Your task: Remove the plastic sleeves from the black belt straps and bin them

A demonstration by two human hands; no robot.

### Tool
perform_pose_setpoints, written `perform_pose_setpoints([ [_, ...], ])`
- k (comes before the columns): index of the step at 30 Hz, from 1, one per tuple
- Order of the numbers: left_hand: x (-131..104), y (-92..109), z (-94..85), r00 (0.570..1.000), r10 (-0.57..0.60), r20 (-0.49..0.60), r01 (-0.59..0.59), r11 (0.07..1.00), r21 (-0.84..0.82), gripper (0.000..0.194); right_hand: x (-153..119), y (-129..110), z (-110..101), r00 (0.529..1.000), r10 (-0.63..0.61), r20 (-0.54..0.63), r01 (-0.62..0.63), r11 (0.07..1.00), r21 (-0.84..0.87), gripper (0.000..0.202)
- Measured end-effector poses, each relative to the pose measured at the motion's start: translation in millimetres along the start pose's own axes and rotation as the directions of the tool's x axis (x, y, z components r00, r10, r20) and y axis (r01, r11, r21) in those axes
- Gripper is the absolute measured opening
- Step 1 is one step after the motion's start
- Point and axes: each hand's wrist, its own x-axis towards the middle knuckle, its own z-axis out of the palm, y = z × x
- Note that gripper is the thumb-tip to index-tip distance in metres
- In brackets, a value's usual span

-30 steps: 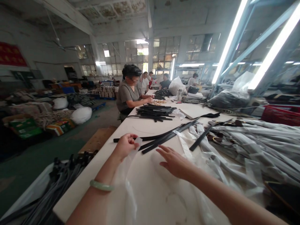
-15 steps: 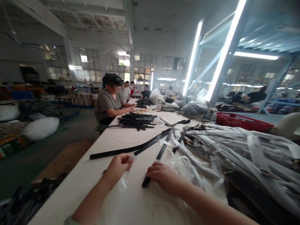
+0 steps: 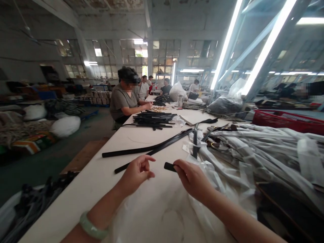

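My right hand (image 3: 189, 177) pinches a black strap (image 3: 170, 166) near its end, which points left above the white table (image 3: 149, 209). The rest of that strap runs back behind the hand. To its left, my left hand (image 3: 139, 172) has thumb and fingers apart with nothing between them. Behind my left hand lie more black straps (image 3: 134, 151) on the table, one with its end beside the wrist. Clear plastic film (image 3: 126, 216) lies under and between my forearms.
White-wrapped straps (image 3: 253, 145) are heaped on the right, before a red crate (image 3: 286, 120). A pile of black straps (image 3: 154, 118) lies farther back. A person in a grey shirt (image 3: 121, 101) works at the table's left edge.
My left hand has let go of the clear plastic and its fingers have spread. My right hand has lifted the strap's end off the table. The view has shifted.
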Motion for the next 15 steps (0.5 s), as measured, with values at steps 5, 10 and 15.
perform_pose_setpoints([
  [5,-2,0,5.1,0.999,0.028,0.042,-0.030,0.998,0.058,0.036,-1,-11,-5,0.998,-0.006,0.068,0.006,1.000,-0.006,0.025],
  [10,-2,-1,6.6,0.998,0.009,0.066,-0.013,0.998,0.057,0.035,-1,-13,-6,0.997,-0.020,0.072,0.021,1.000,-0.014,0.023],
  [15,0,-2,6.8,0.998,-0.002,0.062,-0.001,0.999,0.042,0.035,-2,-13,-5,0.990,-0.023,0.143,0.034,0.996,-0.077,0.023],
])
